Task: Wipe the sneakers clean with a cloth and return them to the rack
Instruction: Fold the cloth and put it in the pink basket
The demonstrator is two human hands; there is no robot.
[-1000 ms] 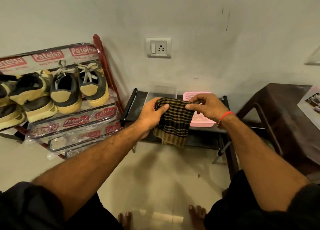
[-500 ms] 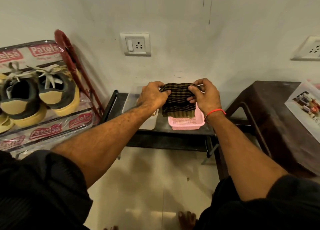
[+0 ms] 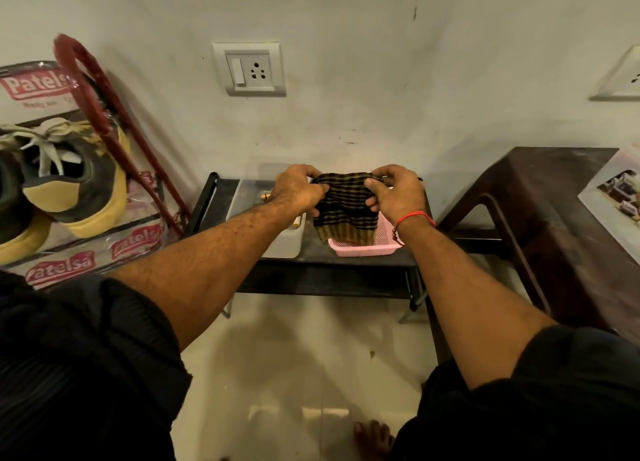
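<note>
At far left I see the rack (image 3: 114, 138), a red-framed stand leaning toward the wall with plastic-wrapped shelves, and on it the sneakers (image 3: 74, 183), dark with yellow soles and pale laces, seated heel-out on an upper shelf. They are on the rack and well apart from both hands, so I judge that wiping is not in hand at this moment.

Centre: my left hand (image 3: 298, 190) pinches the upper left edge of the cloth (image 3: 344, 206), fingers curled over the hem. The cloth, dark with tan stripes, hangs stretched between the two hands. Its lower edge droops into the pink basket (image 3: 363, 249) on the low black table (image 3: 346, 277). I read this two-handed spread as folding or settling the cloth at the basket, though which I cannot tell.

Just left of the basket, partly behind my left forearm, stands a clear lidded box (image 3: 280, 242).

My right hand (image 3: 398, 192), with a red thread at the wrist, grips the cloth's upper right edge in the same manner, thumb in front.

At far right stands a dark wooden table (image 3: 554, 225).
</note>
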